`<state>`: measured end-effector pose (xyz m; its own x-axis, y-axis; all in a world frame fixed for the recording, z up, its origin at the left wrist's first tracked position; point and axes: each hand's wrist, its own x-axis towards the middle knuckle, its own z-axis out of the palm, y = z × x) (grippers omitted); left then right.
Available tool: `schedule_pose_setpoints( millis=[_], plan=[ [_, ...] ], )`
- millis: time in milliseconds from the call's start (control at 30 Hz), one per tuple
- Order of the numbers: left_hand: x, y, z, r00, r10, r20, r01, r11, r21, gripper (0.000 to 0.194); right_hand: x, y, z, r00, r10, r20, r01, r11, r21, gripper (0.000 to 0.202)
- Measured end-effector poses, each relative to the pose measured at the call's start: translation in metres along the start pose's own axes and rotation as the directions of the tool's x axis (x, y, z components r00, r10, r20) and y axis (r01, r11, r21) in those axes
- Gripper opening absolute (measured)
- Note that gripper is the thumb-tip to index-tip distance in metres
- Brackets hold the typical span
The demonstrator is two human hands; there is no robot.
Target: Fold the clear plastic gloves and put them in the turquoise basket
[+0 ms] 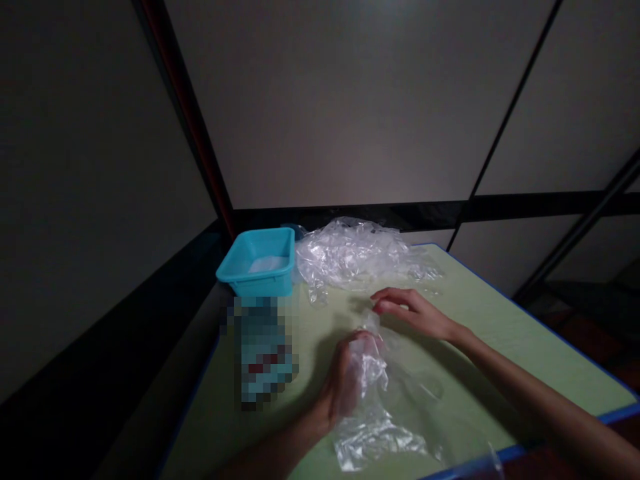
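A clear, crinkled plastic bag [380,433] drapes over my left hand [347,373] and hangs towards the near edge of the table. My left fingers are curled round the gathered film, partly hidden behind it. Just beyond, my right hand [413,312] reaches in from the right, its thumb and fingers drawn together at the top end of the same bag. The exact grip of those fingertips is hard to make out in the dim light.
On the pale green table [500,360] with blue edging, a heap of clear plastic bags [350,253] lies at the back. Left of it stands a turquoise basin [257,283] with something whitish inside. A blurred-out object [265,353] lies in front. Panelled walls [340,107] stand behind and left.
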<state>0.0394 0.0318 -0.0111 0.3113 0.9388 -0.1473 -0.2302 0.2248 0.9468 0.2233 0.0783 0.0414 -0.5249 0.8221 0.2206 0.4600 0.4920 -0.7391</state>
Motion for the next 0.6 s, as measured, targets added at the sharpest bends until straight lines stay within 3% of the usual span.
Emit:
schedule_pose_setpoints(
  millis=[67,233,333,467,600],
  plan=[
    [-0.004,0.011,-0.004,0.990,0.138,0.034,-0.140,0.989,0.042,0.017,-0.011,0.007,0.003,0.998,0.046,0.033,-0.051,0.981,0.187,0.052],
    [-0.011,0.025,-0.014,0.936,0.320,0.147,-0.344,0.918,0.197,0.059,-0.021,0.022,0.013,0.992,0.120,0.035,-0.120,0.839,0.531,0.061],
    [-0.009,0.023,-0.015,0.944,0.282,0.174,-0.315,0.927,0.205,0.066,-0.021,0.022,0.018,0.987,0.162,0.002,-0.124,0.747,0.654,0.065],
    [-0.004,0.024,-0.014,0.970,0.192,0.148,-0.201,0.978,0.047,0.056,-0.021,0.020,0.020,0.978,0.206,-0.040,-0.107,0.653,0.750,0.058],
    [0.001,0.031,-0.017,0.974,0.225,0.029,-0.224,0.973,-0.048,0.044,-0.022,0.019,0.018,0.972,0.224,-0.064,-0.081,0.584,0.808,0.058]
  ],
)
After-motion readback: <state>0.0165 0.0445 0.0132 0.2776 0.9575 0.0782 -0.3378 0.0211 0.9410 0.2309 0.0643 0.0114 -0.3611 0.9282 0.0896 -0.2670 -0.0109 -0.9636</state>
